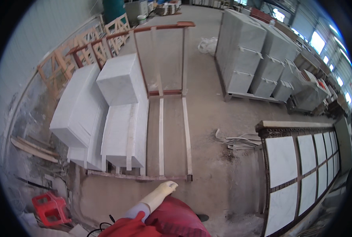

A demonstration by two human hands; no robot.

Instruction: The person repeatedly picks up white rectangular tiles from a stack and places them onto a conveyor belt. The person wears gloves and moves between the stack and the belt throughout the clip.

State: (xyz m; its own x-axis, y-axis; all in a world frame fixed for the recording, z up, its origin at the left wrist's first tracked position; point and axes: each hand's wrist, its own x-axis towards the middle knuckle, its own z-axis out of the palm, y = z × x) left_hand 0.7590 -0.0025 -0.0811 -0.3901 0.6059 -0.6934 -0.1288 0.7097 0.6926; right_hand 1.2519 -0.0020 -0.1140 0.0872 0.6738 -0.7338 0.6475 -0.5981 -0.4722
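Note:
My left hand (163, 190) wears a cream glove with a blue cuff and a red sleeve behind it. It reaches forward from the lower edge and holds nothing, its fingers relaxed. It hovers just short of the near end of a low metal rack (162, 134) on the concrete floor. White stone blocks (120, 118) lie stacked on the left half of that rack. My right hand is out of view. My red clothing fills the bottom middle.
A rust-coloured upright frame (166, 27) stands at the rack's far end. Tall stacks of pale slabs (255, 55) sit on a pallet at the back right. A dark-framed panel of white tiles (298, 166) lies at right. A red stool (49, 207) is at bottom left, wooden crates (85, 49) along the left wall.

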